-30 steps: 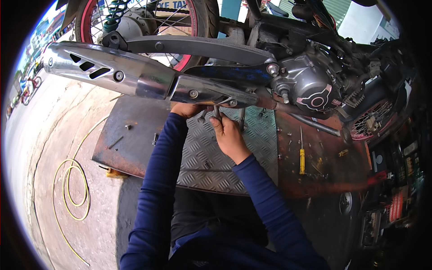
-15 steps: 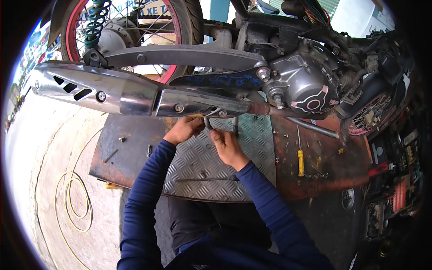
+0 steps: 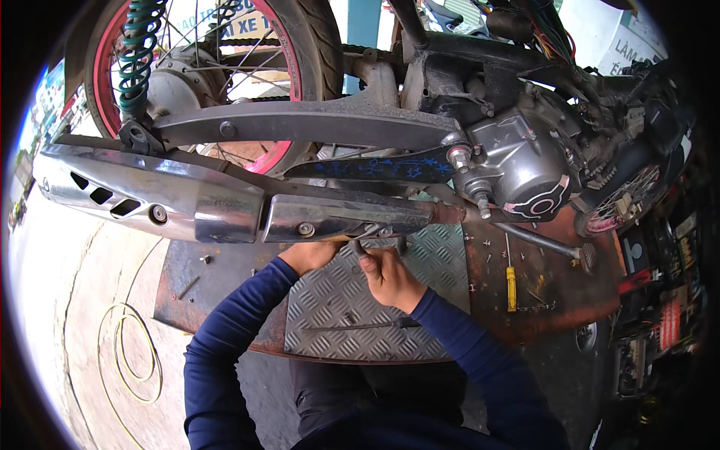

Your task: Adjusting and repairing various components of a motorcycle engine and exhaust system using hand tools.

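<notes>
My left hand [image 3: 313, 256] reaches up beneath the chrome exhaust [image 3: 345, 215] of a motorcycle, and its fingers are hidden behind the heat shield. Close beside it, my right hand [image 3: 391, 279] is closed with the thumb pressed on a short dark metal rod [image 3: 358, 247] below the exhaust. The rod's upper end disappears behind the shield. Under both hands lies a diamond-plate metal sheet [image 3: 442, 300] on a rusty bench. A long thin dark tool [image 3: 360, 325] lies across this sheet.
A yellow-handled screwdriver [image 3: 511, 289] and several small screws lie on the bench's right part. The engine [image 3: 517, 161] and a footrest bar [image 3: 536, 242] overhang it. A rear wheel [image 3: 296, 67] stands behind the exhaust. A yellow hose [image 3: 120, 349] coils on the floor. Tool trays [image 3: 667, 330] are at the right.
The motorcycle and bench sit lower in the picture. My left hand's fingers, partly seen before, have gone out of sight behind the exhaust. My right hand stays on the rod.
</notes>
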